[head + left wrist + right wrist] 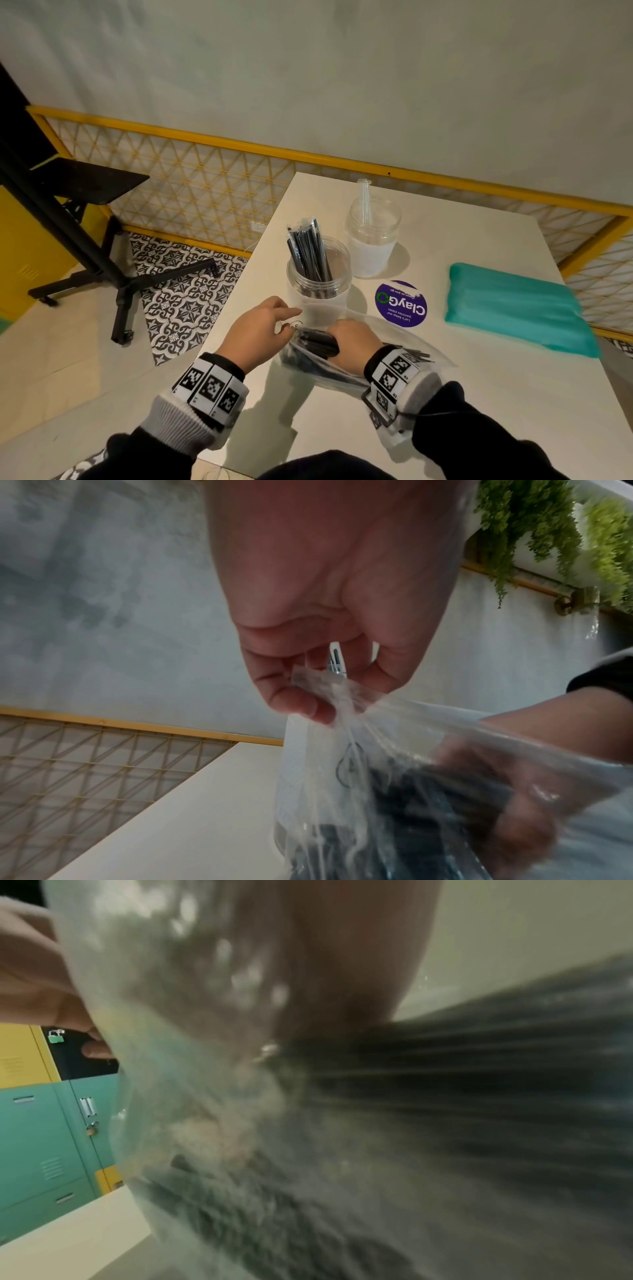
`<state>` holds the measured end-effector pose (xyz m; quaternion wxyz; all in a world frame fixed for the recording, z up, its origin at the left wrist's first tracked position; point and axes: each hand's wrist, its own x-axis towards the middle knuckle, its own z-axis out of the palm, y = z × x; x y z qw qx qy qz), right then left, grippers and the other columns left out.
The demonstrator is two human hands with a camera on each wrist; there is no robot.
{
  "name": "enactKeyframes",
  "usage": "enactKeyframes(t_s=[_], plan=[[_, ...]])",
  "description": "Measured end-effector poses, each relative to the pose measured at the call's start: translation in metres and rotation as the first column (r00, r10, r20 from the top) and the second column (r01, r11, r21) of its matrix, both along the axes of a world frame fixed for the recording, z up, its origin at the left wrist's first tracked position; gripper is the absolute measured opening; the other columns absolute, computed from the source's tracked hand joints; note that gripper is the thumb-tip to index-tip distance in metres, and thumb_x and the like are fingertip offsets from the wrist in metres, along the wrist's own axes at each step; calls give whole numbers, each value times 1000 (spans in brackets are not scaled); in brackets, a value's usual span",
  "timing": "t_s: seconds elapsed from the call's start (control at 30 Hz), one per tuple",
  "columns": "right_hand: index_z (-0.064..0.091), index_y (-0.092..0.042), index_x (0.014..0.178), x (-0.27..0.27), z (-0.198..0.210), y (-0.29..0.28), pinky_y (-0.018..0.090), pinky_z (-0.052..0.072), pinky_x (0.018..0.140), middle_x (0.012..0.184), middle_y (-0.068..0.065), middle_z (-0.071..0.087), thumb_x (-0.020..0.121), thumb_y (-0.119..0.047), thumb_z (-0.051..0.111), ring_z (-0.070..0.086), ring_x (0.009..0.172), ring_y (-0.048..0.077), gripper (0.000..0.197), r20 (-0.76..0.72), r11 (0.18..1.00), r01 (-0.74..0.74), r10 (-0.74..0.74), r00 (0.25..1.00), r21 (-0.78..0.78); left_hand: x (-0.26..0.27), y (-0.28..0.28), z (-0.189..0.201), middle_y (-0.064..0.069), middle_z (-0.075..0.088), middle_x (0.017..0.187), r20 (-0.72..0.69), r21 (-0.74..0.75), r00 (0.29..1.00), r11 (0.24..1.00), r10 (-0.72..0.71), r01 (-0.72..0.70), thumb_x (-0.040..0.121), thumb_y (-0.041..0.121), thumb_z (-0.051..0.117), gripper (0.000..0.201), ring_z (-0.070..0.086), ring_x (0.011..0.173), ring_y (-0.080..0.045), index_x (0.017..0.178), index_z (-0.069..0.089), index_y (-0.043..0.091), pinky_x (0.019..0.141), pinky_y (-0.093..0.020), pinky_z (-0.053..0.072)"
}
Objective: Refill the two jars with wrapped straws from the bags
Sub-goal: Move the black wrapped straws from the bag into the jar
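Table point(479, 394) edge runs close along the left of the near jar point(320, 274), with tiled floor below it and a yellow lattice rail point(205, 185) behind the far edge. The near jar, holding upright black wrapped straws point(308, 253), serves as landmark. Behind it to the right stands the far jar point(373, 236), with one clear straw inside. Right of the near jar lies a round purple sticker point(400, 305), and further right a teal bag of straws point(513, 308), well apart from the hands. Bare tabletop lies between the sticker and the teal bag.

Just in front of the near jar lies a clear bag point(342, 363) of black straws. The left hand point(257, 332), at the jar's front left near the table edge, pinches the bag's mouth between thumb and fingertips point(308, 707), other fingers curled. The right hand point(352, 342) is pushed into the bag, palm down, its fingers curled around a bundle of black straws point(318, 342). The right wrist view is blurred through plastic.
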<state>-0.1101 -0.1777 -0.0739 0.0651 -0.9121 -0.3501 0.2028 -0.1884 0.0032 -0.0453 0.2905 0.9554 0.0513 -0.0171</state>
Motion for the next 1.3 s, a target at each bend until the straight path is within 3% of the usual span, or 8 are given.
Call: enactKeyframes(t_s=[0.3, 0.43, 0.57, 0.67, 0.83, 1.0, 1.17, 1.3], plan=[[57, -22, 111, -3, 79, -17, 23, 40, 71, 97, 0, 66, 79, -17, 65, 56, 81, 12, 33, -240, 904, 195, -107, 965, 380, 6, 2, -1, 5, 58, 114, -22, 12, 999, 999, 32, -32, 90, 23, 51, 35, 45, 65, -7, 123, 61, 26, 70, -23, 36], [52, -33, 90, 2, 152, -11, 10, 48, 67, 85, -12, 61, 84, -15, 65, 59, 75, -4, 23, -309, 655, 296, -99, 946, 696, 9, 3, -4, 5, 58, 111, -21, -14, 1000, 1000, 21, -21, 90, 21, 52, 36, 45, 65, -8, 124, 60, 26, 73, -24, 39], [59, -25, 91, 18, 196, 9, 37, 54, 80, 86, 3, 64, 80, -26, 67, 63, 82, 24, 13, -266, 168, 298, -191, 945, 940, 9, 3, -3, 5, 59, 109, -7, -31, 1000, 999, 13, -13, 90, 19, 52, 35, 46, 60, -3, 124, 61, 26, 71, -22, 37], [59, -29, 89, 30, 183, 28, 39, 54, 84, 84, -3, 64, 82, -27, 67, 64, 88, 29, 10, -289, 27, 300, -198, 937, 954, 9, 4, -3, 6, 58, 109, -17, -26, 1000, 1000, 10, -10, 90, 20, 51, 36, 46, 61, -1, 124, 60, 27, 70, -21, 35], [58, -12, 111, 44, 119, 48, 20, 48, 80, 95, -7, 63, 86, -31, 64, 61, 91, 5, 32, -380, 272, 457, -292, 878, 847, 8, 4, -1, 5, 58, 110, -19, -36, 1000, 999, 0, 0, 90, 20, 50, 36, 45, 60, 0, 125, 59, 27, 71, -22, 36], [58, -11, 113, 53, 74, 36, 35, 34, 101, 121, 5, 48, 71, -60, 67, 38, 118, 22, 66, 17, 856, 324, -361, 932, 403, 7, 4, 2, 5, 58, 113, -18, -16, 1000, 1000, -10, 10, 91, 21, 49, 36, 45, 59, 0, 125, 59, 28, 75, -23, 40], [38, -17, 135, 44, 87, 22, 40, 31, 108, 136, 4, 43, 65, -65, 68, 33, 129, 22, 90, 17, 774, 313, -385, 923, 550, 7, 2, 3, 4, 58, 112, -16, -8, 1000, 1000, -10, 10, 91, 21, 49, 36, 44, 60, -1, 125, 58, 29, 75, -23, 40], [52, -19, 109, 14, 89, 8, 24, 44, 82, 94, -13, 48, 79, -39, 68, 48, 89, 9, 39, 18, 475, 243, -481, 876, 845, 7, 2, 3, 5, 58, 113, -19, 8, 1000, 1000, -18, 18, 90, 25, 53, 38, 47, 63, -4, 127, 56, 29, 73, -23, 41]])
